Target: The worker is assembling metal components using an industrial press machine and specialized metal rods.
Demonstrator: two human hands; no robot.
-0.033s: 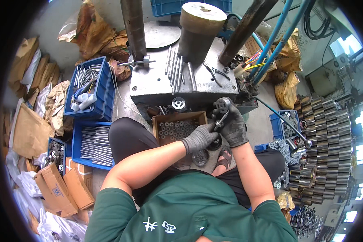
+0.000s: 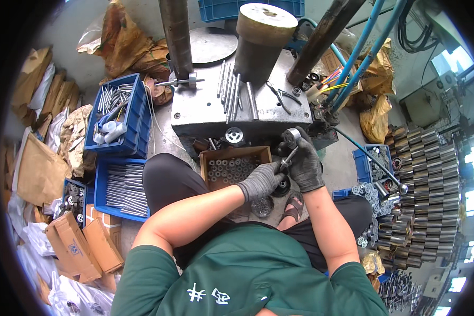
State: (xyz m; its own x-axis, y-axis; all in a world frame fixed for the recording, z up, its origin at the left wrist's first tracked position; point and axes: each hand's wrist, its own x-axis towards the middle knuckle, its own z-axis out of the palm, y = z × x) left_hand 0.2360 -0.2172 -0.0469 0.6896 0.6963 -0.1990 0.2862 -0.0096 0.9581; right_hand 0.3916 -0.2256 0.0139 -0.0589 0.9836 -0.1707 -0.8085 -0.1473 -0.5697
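the head fisheye looks steeply down, fairly near the hands (image 2: 260,183).

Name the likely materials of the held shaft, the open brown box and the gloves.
Shaft: probably steel, smooth, from its bright glint. Box: apparently cardboard, matt brown, by its thin walls. Gloves: matt dark-grey fabric or thin rubber, going by the wrinkles.

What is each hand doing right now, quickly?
Left hand: closed, its fingertips gripping the lower end of a metal shaft.
Right hand: closed, holding a round metal part.
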